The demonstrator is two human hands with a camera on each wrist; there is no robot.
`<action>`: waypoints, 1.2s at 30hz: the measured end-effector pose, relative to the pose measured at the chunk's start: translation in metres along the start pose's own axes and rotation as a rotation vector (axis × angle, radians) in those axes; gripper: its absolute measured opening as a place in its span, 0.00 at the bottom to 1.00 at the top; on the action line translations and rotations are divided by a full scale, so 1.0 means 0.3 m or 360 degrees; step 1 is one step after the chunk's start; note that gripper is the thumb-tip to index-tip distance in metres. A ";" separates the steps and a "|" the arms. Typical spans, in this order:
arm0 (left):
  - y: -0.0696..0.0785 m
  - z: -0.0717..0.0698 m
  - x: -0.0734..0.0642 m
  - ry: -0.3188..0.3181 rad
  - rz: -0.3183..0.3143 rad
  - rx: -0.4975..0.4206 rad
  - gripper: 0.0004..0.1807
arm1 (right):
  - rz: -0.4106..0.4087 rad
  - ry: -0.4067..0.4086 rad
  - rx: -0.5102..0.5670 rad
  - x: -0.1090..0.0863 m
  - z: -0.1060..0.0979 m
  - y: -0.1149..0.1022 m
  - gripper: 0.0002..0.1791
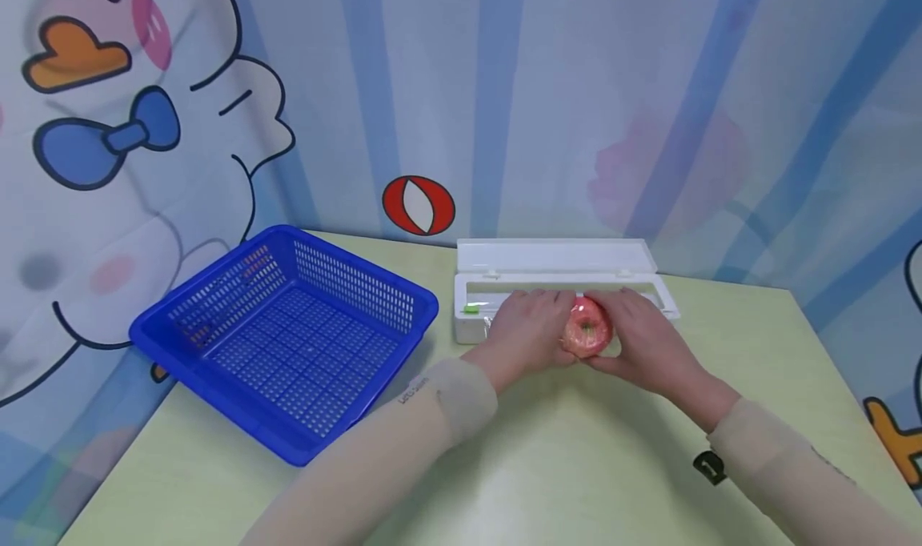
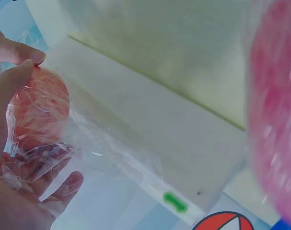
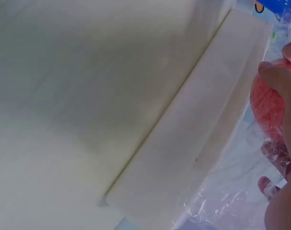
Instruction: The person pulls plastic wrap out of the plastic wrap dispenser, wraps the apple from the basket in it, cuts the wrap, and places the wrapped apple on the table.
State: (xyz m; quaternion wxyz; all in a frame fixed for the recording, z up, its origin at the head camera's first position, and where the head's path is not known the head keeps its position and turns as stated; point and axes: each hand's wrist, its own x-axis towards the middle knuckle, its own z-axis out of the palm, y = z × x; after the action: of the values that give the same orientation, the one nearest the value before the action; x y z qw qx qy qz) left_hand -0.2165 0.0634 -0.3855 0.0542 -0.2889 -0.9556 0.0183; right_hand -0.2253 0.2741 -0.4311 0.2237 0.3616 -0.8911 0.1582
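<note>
Both hands hold a red apple (image 1: 587, 327) over the front of an open white cling film box (image 1: 470, 330). The left hand (image 1: 529, 330) grips the apple's left side and the right hand (image 1: 648, 346) its right side, with the thumbs close together at the near edge. Clear cling film (image 2: 44, 115) covers the apple in the left wrist view. Loose film (image 3: 226, 191) spreads below the fingers in the right wrist view. Some of the apple's sides are hidden by the fingers.
A blue plastic basket (image 1: 216, 400) stands on the table's left side. The film box has its lid (image 1: 555, 255) raised at the back, and a green piece (image 1: 471, 310) sits at its left end. A printed curtain (image 1: 547, 114) hangs behind the table (image 1: 547, 466).
</note>
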 end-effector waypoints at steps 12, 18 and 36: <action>-0.013 -0.087 0.023 0.0098 0.0021 0.0152 0.46 | -0.0005 -0.0038 0.0015 0.091 -0.118 0.001 0.50; -0.042 -0.169 0.057 0.0150 0.0054 0.0230 0.42 | -0.0020 -0.0020 -0.0006 0.153 -0.180 0.011 0.49; -0.127 -0.347 0.195 0.0190 0.0030 0.0171 0.43 | 0.0021 -0.0033 -0.0052 0.336 -0.328 0.063 0.52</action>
State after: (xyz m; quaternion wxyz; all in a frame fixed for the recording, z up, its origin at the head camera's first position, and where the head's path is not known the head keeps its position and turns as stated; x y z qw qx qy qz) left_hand -0.2741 0.0645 -0.2742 0.1264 -0.2951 -0.9456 0.0529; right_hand -0.2751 0.2728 -0.2980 0.2192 0.3536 -0.8983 0.1414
